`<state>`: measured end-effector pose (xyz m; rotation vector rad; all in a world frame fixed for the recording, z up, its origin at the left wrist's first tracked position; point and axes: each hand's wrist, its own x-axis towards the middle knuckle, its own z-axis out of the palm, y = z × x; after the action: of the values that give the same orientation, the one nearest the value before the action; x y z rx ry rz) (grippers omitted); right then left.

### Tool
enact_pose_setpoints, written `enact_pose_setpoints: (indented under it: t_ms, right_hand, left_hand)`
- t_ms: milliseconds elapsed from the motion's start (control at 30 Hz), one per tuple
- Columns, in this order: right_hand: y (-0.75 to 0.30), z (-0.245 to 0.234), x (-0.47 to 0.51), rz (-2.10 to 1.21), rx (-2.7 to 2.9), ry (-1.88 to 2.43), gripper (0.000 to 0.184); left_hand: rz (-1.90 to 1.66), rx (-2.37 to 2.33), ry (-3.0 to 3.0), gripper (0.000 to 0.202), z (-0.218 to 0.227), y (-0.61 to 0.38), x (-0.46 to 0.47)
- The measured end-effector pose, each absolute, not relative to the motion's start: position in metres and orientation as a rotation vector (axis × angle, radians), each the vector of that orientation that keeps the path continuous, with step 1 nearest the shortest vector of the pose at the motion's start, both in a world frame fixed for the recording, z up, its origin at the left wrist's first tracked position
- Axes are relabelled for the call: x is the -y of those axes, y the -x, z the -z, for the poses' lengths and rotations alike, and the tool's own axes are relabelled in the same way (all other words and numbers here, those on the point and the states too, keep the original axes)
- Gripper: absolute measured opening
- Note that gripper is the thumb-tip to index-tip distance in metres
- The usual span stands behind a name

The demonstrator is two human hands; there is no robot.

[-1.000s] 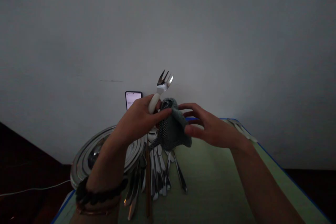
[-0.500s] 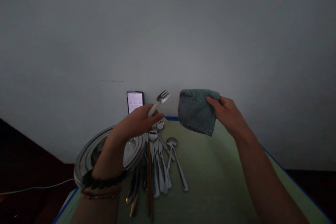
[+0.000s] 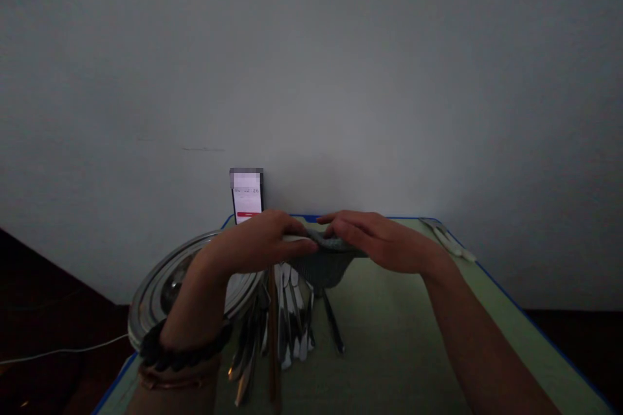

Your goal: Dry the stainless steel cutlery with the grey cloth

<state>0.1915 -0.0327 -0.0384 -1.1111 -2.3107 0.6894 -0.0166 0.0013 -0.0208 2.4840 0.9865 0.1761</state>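
My left hand (image 3: pixel 260 243) is closed on the white handle of a fork (image 3: pixel 296 238), at the middle of the view. A grey-green cloth (image 3: pixel 324 272) is in my right hand (image 3: pixel 382 240), whose fingers press it over the fork's other end. The tines are hidden in the cloth, and its lower part hangs down above the table. Beneath both hands lies a row of metal cutlery (image 3: pixel 292 311), with brown chopsticks (image 3: pixel 273 343) on its left side. One spoon handle (image 3: pixel 333 324) sticks out below the cloth.
Round metal dishware (image 3: pixel 146 301) stands on the left of the green table (image 3: pixel 413 337). A phone (image 3: pixel 247 200) showing a timer leans against the wall (image 3: pixel 311 78). White-handled cutlery (image 3: pixel 452 244) lies at the far right corner. A white cable (image 3: pixel 73 349) runs at left.
My hands have come together. My right hand has brought the cloth left and down onto the fork, covering its tines. The view has shifted slightly.
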Motion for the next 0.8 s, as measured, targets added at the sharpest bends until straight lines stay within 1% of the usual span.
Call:
enact_pose_setpoints:
  t_ms: [67,167,267,300,333,400,433,533,600,667,733,800]
  right_hand:
    - [-0.191,0.04,0.03,-0.649,2.296,1.131,0.035]
    - [-0.194,0.042,0.027,-0.668,2.292,1.168,0.03]
    - [-0.197,0.042,0.028,-0.704,2.274,1.185,0.049]
    - [-0.197,0.041,0.028,-0.692,2.281,1.175,0.051]
    - [-0.198,0.041,0.028,-0.663,2.292,1.163,0.045]
    - [-0.199,0.041,0.025,-0.551,2.3,1.175,0.023]
    - [-0.2,0.041,0.024,-0.468,2.275,1.208,0.018]
    - [-0.202,0.04,0.022,-0.198,2.067,1.32,0.021]
    - [-0.202,0.039,0.025,-0.139,1.985,1.301,0.021]
    - [-0.202,0.038,0.03,-0.268,2.126,1.222,0.026]
    - [-0.201,0.036,0.035,-0.495,2.351,1.125,0.03]
    - [-0.199,0.036,0.037,-0.631,2.43,1.08,0.031]
  left_hand:
    - [-0.174,-0.979,-2.496,0.037,0.019,0.016,-0.001]
    - [-0.193,-0.976,-2.507,0.036,0.018,0.015,0.0]
    - [-0.2,-1.01,-2.511,0.038,0.018,0.014,0.0]
    - [-0.199,-1.024,-2.51,0.039,0.019,0.015,0.0]
    - [-0.205,-1.037,-2.508,0.039,0.019,0.015,0.0]
    - [-0.229,-1.046,-2.499,0.04,0.02,0.014,-0.001]
    - [-0.24,-1.044,-2.495,0.04,0.02,0.014,-0.001]
    - [-0.21,-1.047,-2.499,0.04,0.023,0.015,-0.002]
    - [-0.187,-1.062,-2.515,0.041,0.024,0.016,-0.003]
    - [-0.218,-1.098,-2.537,0.04,0.026,0.017,-0.004]
    - [-0.254,-1.142,-2.568,0.039,0.026,0.018,-0.004]
    - [-0.269,-1.166,-2.603,0.036,0.024,0.018,-0.003]
